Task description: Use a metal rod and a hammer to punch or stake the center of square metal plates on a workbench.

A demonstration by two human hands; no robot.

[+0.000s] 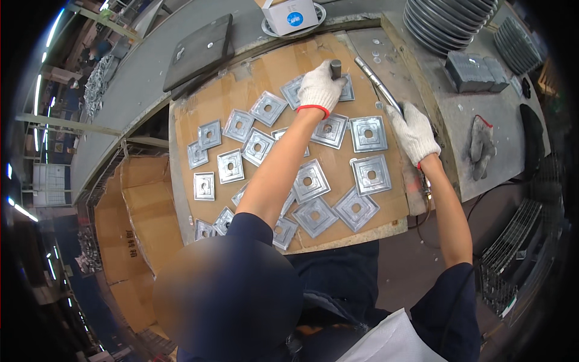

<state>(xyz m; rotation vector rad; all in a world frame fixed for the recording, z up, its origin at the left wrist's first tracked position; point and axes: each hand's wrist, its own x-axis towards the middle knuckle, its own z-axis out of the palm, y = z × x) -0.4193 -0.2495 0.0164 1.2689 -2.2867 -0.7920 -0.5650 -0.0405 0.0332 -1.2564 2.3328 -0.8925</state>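
Note:
My left hand [319, 89], in a white knit glove with a red cuff, is closed around a short dark grey cylindrical piece [336, 69]. It is over the far rows of square metal plates, with a plate [347, 90] showing beside its fingers. At the board's right edge, my right hand [414, 130], gloved alike, grips a slim silver rod-shaped tool [379, 82] that points away and to the left. Stepped plates with a central hole lie nearby, such as one plate [368, 134] and another plate [371, 174]. My left forearm hides some plates.
Cardboard [283, 60] covers the worktop under the plates. A dark flat panel [199, 51] and a white box [291, 16] stand behind. Stacked round metal parts [446, 21], grey blocks [476, 71] and a spare glove [482, 148] are right. A cardboard carton [142, 223] stands left; a cable [427, 211] hangs right.

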